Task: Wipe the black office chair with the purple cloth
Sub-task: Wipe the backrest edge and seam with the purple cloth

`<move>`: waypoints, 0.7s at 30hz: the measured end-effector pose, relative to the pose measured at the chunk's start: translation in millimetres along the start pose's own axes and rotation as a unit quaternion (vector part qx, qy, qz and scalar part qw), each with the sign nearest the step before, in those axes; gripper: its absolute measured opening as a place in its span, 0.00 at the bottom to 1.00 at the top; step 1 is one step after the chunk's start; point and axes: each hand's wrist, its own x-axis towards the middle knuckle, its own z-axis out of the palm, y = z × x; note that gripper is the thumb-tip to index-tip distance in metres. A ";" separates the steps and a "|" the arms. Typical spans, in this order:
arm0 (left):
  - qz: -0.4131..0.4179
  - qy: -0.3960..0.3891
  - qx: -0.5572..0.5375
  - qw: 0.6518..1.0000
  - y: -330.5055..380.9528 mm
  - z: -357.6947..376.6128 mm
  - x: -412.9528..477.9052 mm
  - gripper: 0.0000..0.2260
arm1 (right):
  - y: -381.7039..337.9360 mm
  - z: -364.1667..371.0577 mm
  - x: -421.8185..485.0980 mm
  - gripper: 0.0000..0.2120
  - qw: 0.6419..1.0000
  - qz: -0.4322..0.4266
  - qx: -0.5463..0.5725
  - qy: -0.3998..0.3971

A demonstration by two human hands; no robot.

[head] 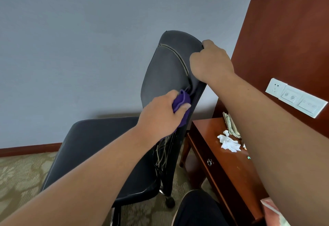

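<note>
Soft even daylight, sharp centre, wide-angle edge distortion.

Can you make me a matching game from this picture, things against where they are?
1 small purple cloth
2 crumpled white tissue
3 white plastic socket panel
4 right hand

A on red-brown wooden wall panel
B gripping black office chair backrest
C in the left hand
D on glossy wooden side table

Pairs: 1-C, 2-D, 3-A, 4-B
</note>
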 end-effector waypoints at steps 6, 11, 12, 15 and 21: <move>-0.012 0.063 -0.094 0.993 18.6 -5.4 13.4 0.11 | -1.2 0.9 0.4 0.21 1.000 0.001 -0.005 0.003; 0.003 0.057 -0.097 0.994 13.4 3.4 8.3 0.10 | 4.2 -0.4 2.1 0.23 1.000 0.002 -0.002 0.002; 0.002 0.039 -0.070 0.997 3.5 5.2 4.6 0.10 | 4.7 -0.1 2.1 0.22 1.000 0.001 -0.002 0.002; -0.004 -0.003 0.017 1.000 -27.0 6.2 -6.8 0.10 | 3.1 2.6 2.7 0.20 1.000 -0.001 0.000 0.001; 0.026 0.001 0.149 0.989 -43.6 18.3 -23.0 0.11 | 2.1 0.8 2.4 0.20 1.000 0.006 0.000 0.003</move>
